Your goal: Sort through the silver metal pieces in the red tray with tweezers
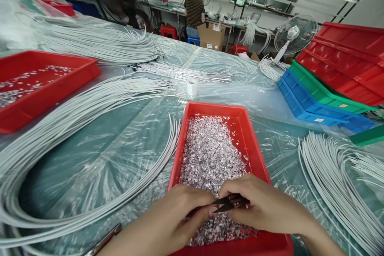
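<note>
Over the near half of a red tray (258, 148), my two hands meet. My right hand (261, 202) is closed around small dark snips (229, 203), whose blades point left. The blade tips reach the fingertips of my left hand (192, 204), which is closed in a pinch. What lies between those fingertips is too small and covered to make out. Beneath both hands, the tray holds a thick layer of small silvery foil scraps (210, 152). A bundle of white cables (153, 172) curves along the tray's left side, its ends near the tray wall.
More white cables (339, 184) lie at the right, others (102, 44) at the far left. A second red tray (60, 96) holds scraps. Stacked trays (339, 72) stand right. A white tape roll (192, 87) sits beyond my tray. A person (195, 12) sits in the background.
</note>
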Available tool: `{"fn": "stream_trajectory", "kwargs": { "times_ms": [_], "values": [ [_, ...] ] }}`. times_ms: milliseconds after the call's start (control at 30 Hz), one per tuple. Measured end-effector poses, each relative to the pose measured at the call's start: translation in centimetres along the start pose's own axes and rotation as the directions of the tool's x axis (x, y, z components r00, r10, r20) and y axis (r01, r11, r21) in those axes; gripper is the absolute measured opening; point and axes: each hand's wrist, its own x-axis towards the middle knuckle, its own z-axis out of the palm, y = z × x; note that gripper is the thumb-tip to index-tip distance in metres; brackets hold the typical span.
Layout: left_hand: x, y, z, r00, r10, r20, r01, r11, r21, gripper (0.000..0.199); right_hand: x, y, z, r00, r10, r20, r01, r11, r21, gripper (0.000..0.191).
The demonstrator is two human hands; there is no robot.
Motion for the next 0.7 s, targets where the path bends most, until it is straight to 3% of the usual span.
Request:
{"fn": "stream_trajectory", "kwargs": {
  "times_ms": [200, 367, 533, 700],
  "values": [
    [-0.33, -0.18, 0.34, 0.997, -0.016, -0.079, 0.011, 0.997, -0.073, 0.028, -0.15, 0.13, 0.01, 0.999, -0.014, -0.029, 0.016, 0.997, 0.070, 0.012],
    [-0.20, -0.18, 0.41, 0.996, -0.074, -0.045, 0.066, 0.985, -0.157, 0.021, 0.14, 0.29, -0.05, 1.000, -0.005, -0.017, 0.009, 0.981, 0.194, 0.006],
    [-0.26, 0.07, 0.19, 0.994, -0.006, -0.110, -0.011, 0.989, -0.148, 0.015, 0.61, 0.66, 0.14, 0.999, 0.043, 0.004, -0.040, 0.902, 0.429, 0.001],
    [-0.77, -0.10, 0.41, 0.986, -0.037, -0.163, 0.021, 0.995, -0.096, 0.016, 0.53, 0.75, 0.38, 0.997, 0.059, -0.051, -0.030, 0.894, 0.448, 0.008]
  ]
}}
